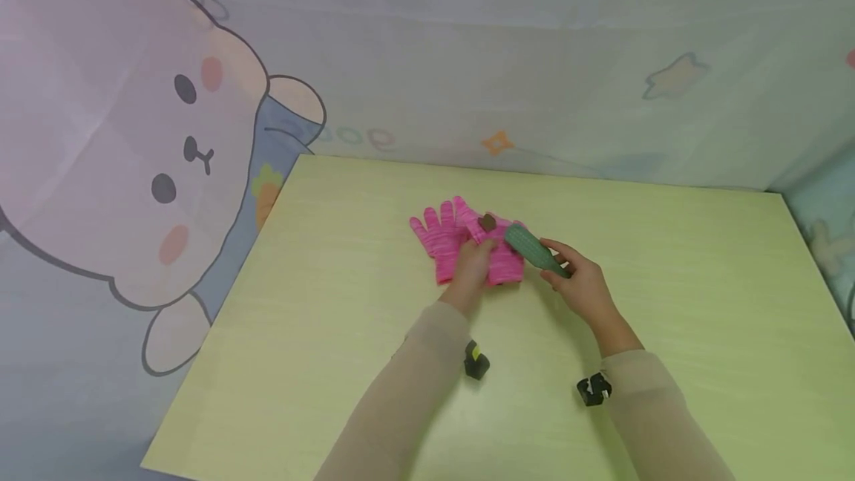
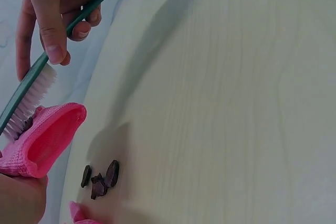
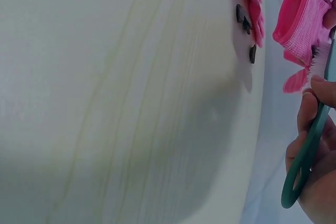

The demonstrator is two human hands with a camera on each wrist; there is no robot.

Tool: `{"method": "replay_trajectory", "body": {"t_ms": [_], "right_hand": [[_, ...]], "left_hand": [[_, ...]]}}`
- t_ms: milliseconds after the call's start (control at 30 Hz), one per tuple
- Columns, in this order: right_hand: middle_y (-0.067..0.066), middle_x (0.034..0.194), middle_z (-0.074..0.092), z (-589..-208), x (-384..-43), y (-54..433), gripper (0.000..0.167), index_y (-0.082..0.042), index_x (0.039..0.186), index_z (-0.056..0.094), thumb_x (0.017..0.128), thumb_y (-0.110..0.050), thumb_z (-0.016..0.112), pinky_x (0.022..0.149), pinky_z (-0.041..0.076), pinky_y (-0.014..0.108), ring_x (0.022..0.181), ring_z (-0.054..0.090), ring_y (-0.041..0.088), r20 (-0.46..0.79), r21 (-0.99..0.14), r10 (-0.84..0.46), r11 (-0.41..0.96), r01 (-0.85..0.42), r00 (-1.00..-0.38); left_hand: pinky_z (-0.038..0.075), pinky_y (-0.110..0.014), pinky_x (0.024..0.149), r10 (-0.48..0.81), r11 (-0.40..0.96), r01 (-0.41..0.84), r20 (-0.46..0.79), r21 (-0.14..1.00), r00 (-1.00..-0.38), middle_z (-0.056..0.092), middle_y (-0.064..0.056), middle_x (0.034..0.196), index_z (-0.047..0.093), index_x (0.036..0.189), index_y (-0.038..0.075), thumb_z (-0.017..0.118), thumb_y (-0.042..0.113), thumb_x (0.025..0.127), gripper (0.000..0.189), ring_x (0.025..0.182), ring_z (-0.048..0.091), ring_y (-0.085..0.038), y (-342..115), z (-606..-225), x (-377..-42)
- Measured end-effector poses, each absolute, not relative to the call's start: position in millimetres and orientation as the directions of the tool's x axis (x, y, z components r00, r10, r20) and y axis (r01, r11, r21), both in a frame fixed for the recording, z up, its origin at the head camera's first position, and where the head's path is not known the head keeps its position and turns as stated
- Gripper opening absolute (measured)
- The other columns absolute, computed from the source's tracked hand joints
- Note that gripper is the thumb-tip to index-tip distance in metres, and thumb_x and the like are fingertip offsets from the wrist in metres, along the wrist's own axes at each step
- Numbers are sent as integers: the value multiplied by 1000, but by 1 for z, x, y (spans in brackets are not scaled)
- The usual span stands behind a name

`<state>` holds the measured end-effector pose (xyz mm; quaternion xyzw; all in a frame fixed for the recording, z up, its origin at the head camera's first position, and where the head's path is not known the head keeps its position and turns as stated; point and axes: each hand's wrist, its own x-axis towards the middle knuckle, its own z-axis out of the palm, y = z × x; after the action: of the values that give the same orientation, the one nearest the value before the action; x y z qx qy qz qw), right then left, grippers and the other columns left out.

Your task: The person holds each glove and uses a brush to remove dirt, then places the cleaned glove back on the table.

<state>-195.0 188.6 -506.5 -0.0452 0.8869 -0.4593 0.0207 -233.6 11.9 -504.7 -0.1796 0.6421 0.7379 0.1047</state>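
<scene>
Tilted green brush (image 1: 536,251), its white bristles (image 2: 37,94) apparently touching a raised pink glove (image 1: 506,262); another pink glove (image 1: 442,245) lies on the counter (image 1: 320,332).

The gloves (image 1: 444,247) are streaked pink, the brush (image 1: 528,243) green with whitish bristles (image 2: 35,95), the tabletop (image 1: 320,303) pale yellowish with faint grain.

legible text: one faint line of lettering (image 1: 350,136), printed on the wall cloth (image 1: 561,50), left of centre, just above the far edge of the counter (image 1: 701,303). two round characters resemble "o"; the character at the right end resembles "g". the remaining characters are too faint to identify; the complete word cannot be read.
</scene>
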Motion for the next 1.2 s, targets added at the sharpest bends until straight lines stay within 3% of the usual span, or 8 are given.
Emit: {"method": "replay_trajectory", "body": {"t_ms": [300, 633, 833, 1200], "right_hand": [[16, 102, 57, -509, -194, 191, 52, -15, 134, 48, 86, -6, 65, 57, 48, 27, 71, 57, 21, 1, -820, -96, 569, -56, -995], [17, 101, 56, -508, -194, 193, 52, -14, 134, 48, 86, -6, 65, 56, 49, 25, 72, 56, 22, -16, -831, -88, 556, -36, -996], [18, 101, 57, -510, -195, 194, 52, -14, 134, 49, 85, -5, 65, 56, 49, 25, 71, 56, 21, -12, -832, -86, 554, -38, -996], [17, 101, 56, -511, -194, 198, 51, -15, 133, 49, 85, -6, 65, 55, 50, 25, 71, 55, 20, -25, -830, -68, 557, -17, -997]], "left_hand": [[44, -26, 78, -62, -212, -390, -411, 896, -910, 49, 1, 81, 56, 100, 2, 52, 13, 89, 17, 76, 48, -11, 12, -505, -235], [44, -29, 86, -52, -223, -404, -424, 887, -904, 50, 0, 87, 55, 100, 4, 51, 15, 90, 15, 85, 48, -13, 10, -504, -234], [42, -31, 92, -50, -221, -429, -450, 876, -892, 51, -2, 96, 54, 110, 2, 51, 17, 91, 25, 94, 49, -16, 8, -502, -234], [43, -32, 91, -46, -229, -436, -457, 870, -888, 51, -3, 99, 52, 113, 2, 51, 18, 91, 27, 94, 49, -17, 7, -503, -235]]}}
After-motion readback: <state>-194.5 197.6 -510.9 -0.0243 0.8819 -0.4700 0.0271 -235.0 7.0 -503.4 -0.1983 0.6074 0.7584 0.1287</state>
